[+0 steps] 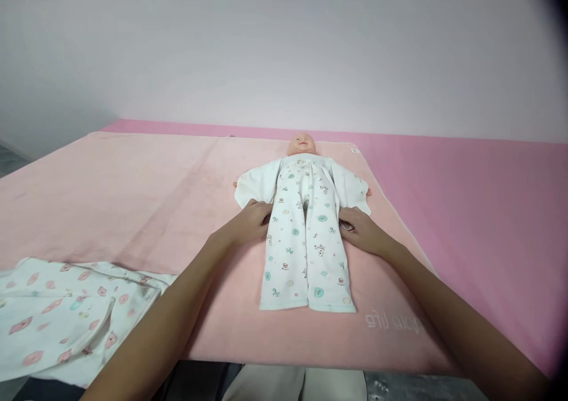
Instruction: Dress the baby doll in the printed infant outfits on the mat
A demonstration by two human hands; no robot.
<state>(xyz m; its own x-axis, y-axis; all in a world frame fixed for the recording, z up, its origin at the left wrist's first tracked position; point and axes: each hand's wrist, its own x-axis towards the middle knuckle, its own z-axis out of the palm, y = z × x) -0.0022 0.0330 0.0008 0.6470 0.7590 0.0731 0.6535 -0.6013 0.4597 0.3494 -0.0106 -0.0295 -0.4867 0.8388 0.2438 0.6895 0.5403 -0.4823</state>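
A baby doll [302,143] lies on its back in a white long-sleeved top [261,179], arms out to both sides. Spread flat over its body and legs are white baby trousers [306,235] with small green and brown prints, waistband near the doll's neck. At the left edge of the trousers is my left hand [255,220], its fingers bent and tucked partly under the cloth. My right hand [358,228] sits at the opposite edge, fingers curled at the trousers and the top's hem. The fingertips of both hands are partly hidden.
A peach-pink towel [146,194] lies under the doll, over a brighter pink surface [470,212]. White cloth with pink prints [66,312] lies rumpled at the front left, under my left forearm. Behind the table stands a pale wall [284,52].
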